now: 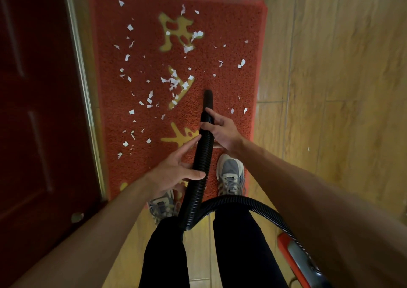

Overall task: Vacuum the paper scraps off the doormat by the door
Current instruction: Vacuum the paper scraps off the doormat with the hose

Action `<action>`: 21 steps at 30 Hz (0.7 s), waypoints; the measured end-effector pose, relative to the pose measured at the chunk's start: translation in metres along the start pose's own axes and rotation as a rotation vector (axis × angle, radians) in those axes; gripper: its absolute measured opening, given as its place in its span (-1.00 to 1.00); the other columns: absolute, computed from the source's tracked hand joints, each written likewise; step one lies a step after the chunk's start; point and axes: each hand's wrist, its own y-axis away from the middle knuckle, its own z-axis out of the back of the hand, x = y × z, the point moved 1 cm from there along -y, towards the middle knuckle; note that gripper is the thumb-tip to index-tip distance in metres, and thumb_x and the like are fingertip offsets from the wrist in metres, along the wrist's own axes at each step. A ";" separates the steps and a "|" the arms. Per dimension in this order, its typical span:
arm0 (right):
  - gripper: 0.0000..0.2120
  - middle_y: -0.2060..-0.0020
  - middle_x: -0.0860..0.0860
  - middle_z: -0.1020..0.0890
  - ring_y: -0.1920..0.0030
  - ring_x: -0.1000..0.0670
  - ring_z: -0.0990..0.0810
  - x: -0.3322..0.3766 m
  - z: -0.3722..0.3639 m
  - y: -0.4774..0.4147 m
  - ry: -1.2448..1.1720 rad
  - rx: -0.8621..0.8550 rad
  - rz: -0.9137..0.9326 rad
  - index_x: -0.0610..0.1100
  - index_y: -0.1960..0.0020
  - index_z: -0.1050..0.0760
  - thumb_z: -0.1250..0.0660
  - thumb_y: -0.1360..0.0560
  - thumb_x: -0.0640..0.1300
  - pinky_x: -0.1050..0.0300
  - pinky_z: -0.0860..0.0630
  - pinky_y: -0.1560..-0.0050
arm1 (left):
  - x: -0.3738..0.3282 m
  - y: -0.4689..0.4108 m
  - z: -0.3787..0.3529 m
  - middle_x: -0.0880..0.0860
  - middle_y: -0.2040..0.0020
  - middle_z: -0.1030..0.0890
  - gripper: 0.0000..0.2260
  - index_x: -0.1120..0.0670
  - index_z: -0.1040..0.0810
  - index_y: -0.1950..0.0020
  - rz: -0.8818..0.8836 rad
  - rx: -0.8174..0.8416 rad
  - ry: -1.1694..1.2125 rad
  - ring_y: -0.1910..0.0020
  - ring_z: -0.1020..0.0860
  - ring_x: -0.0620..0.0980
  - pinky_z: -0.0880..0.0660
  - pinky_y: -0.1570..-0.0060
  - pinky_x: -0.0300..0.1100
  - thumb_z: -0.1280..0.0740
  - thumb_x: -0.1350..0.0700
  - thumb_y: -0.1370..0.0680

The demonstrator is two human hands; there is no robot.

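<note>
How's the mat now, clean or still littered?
Still littered. White paper scraps lie scattered over most of the mat, thickest left of and beyond the nozzle.

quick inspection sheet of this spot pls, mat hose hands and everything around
surface: red doormat on wood-look floor
job's things: white paper scraps strewn over the mat; black hose, nozzle tip over mat's middle, looping back to orange vacuum
clutter: one scrap on the floor off the mat; both shoes at mat's near end
hands: right hand grips hose near nozzle; left hand touches it lower, fingers straight
cables: nothing seen
surroundings: dark red door along mat's left
</note>
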 end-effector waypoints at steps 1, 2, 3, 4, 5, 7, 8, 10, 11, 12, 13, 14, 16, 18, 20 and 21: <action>-0.35 -0.27 -0.15 -0.54 0.10 0.00 -0.64 -0.002 0.002 0.001 -0.011 -0.005 -0.001 0.05 -0.53 -0.28 -0.40 -0.51 -0.25 0.11 -0.63 0.25 | -0.001 -0.001 -0.001 0.16 -0.05 -0.72 -0.13 -0.43 -0.19 -0.48 0.005 0.007 -0.014 -0.04 -0.68 0.19 -0.61 0.02 0.21 -0.45 0.34 -0.47; -0.36 -0.27 -0.14 -0.54 0.11 0.02 -0.63 -0.005 0.005 0.003 -0.016 -0.015 -0.001 0.06 -0.52 -0.29 -0.39 -0.51 -0.24 0.12 -0.62 0.26 | -0.001 -0.002 -0.003 0.16 -0.04 -0.71 -0.13 -0.43 -0.19 -0.48 0.012 0.014 -0.027 -0.03 -0.68 0.19 -0.61 0.01 0.22 -0.45 0.35 -0.47; -0.38 -0.26 -0.13 -0.54 0.11 0.04 -0.62 -0.009 0.009 0.006 -0.019 -0.029 0.000 0.06 -0.51 -0.30 -0.39 -0.52 -0.23 0.14 -0.60 0.27 | -0.001 -0.002 -0.006 0.16 -0.04 -0.71 -0.13 -0.43 -0.20 -0.47 0.018 0.023 -0.037 -0.03 -0.68 0.19 -0.61 -0.01 0.24 -0.45 0.35 -0.47; -0.39 -0.25 -0.12 -0.55 0.11 0.05 -0.61 -0.013 0.013 0.008 -0.027 -0.045 0.000 0.07 -0.50 -0.31 -0.39 -0.52 -0.23 0.16 -0.59 0.26 | -0.001 -0.003 -0.009 0.17 -0.04 -0.72 -0.13 -0.42 -0.21 -0.47 0.025 0.035 -0.043 -0.04 -0.68 0.19 -0.60 -0.03 0.25 -0.45 0.36 -0.47; -0.40 -0.24 -0.11 -0.55 0.10 0.05 -0.61 -0.018 0.017 0.011 -0.044 -0.064 -0.003 0.07 -0.50 -0.33 -0.39 -0.53 -0.23 0.17 -0.58 0.25 | -0.001 -0.003 -0.013 0.17 -0.03 -0.72 -0.14 -0.42 -0.21 -0.47 0.032 0.050 -0.047 -0.03 -0.69 0.19 -0.60 -0.04 0.25 -0.45 0.36 -0.47; -0.42 -0.23 -0.09 -0.56 0.07 0.05 -0.60 -0.027 0.025 0.017 -0.086 -0.088 -0.021 0.08 -0.49 -0.34 -0.39 -0.53 -0.22 0.15 -0.58 0.20 | -0.002 -0.004 -0.021 0.18 -0.02 -0.72 -0.15 -0.41 -0.22 -0.46 0.048 0.084 -0.063 -0.01 -0.69 0.18 -0.59 -0.05 0.24 -0.44 0.37 -0.47; -0.42 -0.23 -0.07 -0.56 0.04 0.04 -0.61 -0.032 0.029 0.020 -0.103 -0.097 -0.030 0.09 -0.49 -0.34 -0.39 -0.53 -0.21 0.14 -0.58 0.17 | -0.003 -0.005 -0.025 0.18 -0.01 -0.72 -0.15 -0.41 -0.22 -0.45 0.056 0.098 -0.075 0.00 -0.69 0.19 -0.59 -0.04 0.24 -0.44 0.37 -0.47; -0.43 -0.21 -0.05 -0.56 0.01 0.03 -0.61 -0.039 0.037 0.026 -0.136 -0.119 -0.029 0.08 -0.49 -0.34 -0.39 -0.54 -0.19 0.18 -0.58 0.19 | -0.006 -0.006 -0.032 0.16 -0.01 -0.72 -0.15 -0.40 -0.22 -0.46 0.069 0.111 -0.104 0.02 -0.70 0.16 -0.60 -0.03 0.20 -0.45 0.37 -0.47; -0.44 -0.18 -0.04 -0.57 0.01 0.03 -0.61 -0.041 0.042 0.029 -0.160 -0.133 -0.026 0.07 -0.49 -0.34 -0.38 -0.54 -0.19 0.19 -0.58 0.19 | -0.008 -0.007 -0.035 0.16 0.00 -0.72 -0.15 -0.39 -0.22 -0.47 0.069 0.116 -0.120 0.01 -0.70 0.15 -0.59 -0.07 0.21 -0.45 0.37 -0.46; -0.44 -0.17 -0.03 -0.57 0.01 0.03 -0.61 -0.042 0.046 0.031 -0.190 -0.147 -0.025 0.06 -0.49 -0.35 -0.38 -0.54 -0.20 0.17 -0.59 0.17 | -0.010 -0.009 -0.039 0.17 -0.01 -0.72 -0.15 -0.38 -0.22 -0.48 0.068 0.122 -0.136 -0.02 -0.69 0.15 -0.55 -0.14 0.24 -0.46 0.36 -0.46; -0.45 -0.16 -0.03 -0.57 0.00 0.02 -0.61 -0.044 0.051 0.033 -0.221 -0.158 -0.025 0.06 -0.48 -0.36 -0.39 -0.54 -0.20 0.13 -0.60 0.11 | -0.013 -0.010 -0.042 0.18 -0.02 -0.72 -0.14 -0.39 -0.22 -0.48 0.068 0.131 -0.152 -0.04 -0.68 0.16 -0.51 -0.21 0.27 -0.46 0.36 -0.46; -0.46 -0.18 -0.05 -0.57 -0.01 0.00 -0.61 -0.046 0.055 0.034 -0.249 -0.167 -0.024 0.06 -0.47 -0.37 -0.39 -0.54 -0.20 0.08 -0.60 0.05 | -0.015 -0.012 -0.044 0.18 -0.03 -0.71 -0.14 -0.38 -0.22 -0.49 0.069 0.138 -0.167 -0.06 -0.68 0.15 -0.47 -0.27 0.26 -0.46 0.36 -0.46; -0.47 -0.19 -0.08 -0.57 0.00 -0.02 -0.60 -0.047 0.064 0.037 -0.287 -0.192 -0.012 0.04 -0.46 -0.39 -0.39 -0.54 -0.21 0.00 -0.57 -0.01 | -0.020 -0.017 -0.049 0.18 -0.02 -0.72 -0.14 -0.35 -0.21 -0.50 0.073 0.147 -0.188 -0.05 -0.68 0.12 -0.44 -0.32 0.22 -0.46 0.37 -0.46; -0.49 -0.18 -0.09 -0.56 -0.01 -0.03 -0.59 -0.048 0.072 0.038 -0.309 -0.209 0.007 0.04 -0.45 -0.40 -0.39 -0.53 -0.21 -0.03 -0.57 -0.05 | -0.026 -0.022 -0.055 0.18 -0.03 -0.71 -0.14 -0.34 -0.22 -0.51 0.079 0.153 -0.199 -0.06 -0.68 0.15 -0.45 -0.30 0.26 -0.47 0.36 -0.45; -0.49 -0.19 -0.10 -0.56 -0.07 -0.05 -0.60 -0.047 0.080 0.039 -0.335 -0.215 0.011 0.05 -0.44 -0.41 -0.40 -0.53 -0.20 -0.07 -0.59 -0.14 | -0.031 -0.026 -0.060 0.17 -0.04 -0.71 -0.15 -0.34 -0.22 -0.50 0.087 0.160 -0.209 -0.08 -0.67 0.16 -0.43 -0.29 0.33 -0.47 0.35 -0.45; -0.48 -0.20 -0.11 -0.56 -0.08 -0.05 -0.60 -0.047 0.083 0.039 -0.351 -0.212 0.010 0.06 -0.44 -0.40 -0.40 -0.53 -0.20 -0.08 -0.59 -0.13 | -0.033 -0.027 -0.062 0.16 -0.04 -0.72 -0.15 -0.35 -0.22 -0.50 0.089 0.160 -0.209 -0.09 -0.67 0.16 -0.42 -0.29 0.36 -0.47 0.35 -0.46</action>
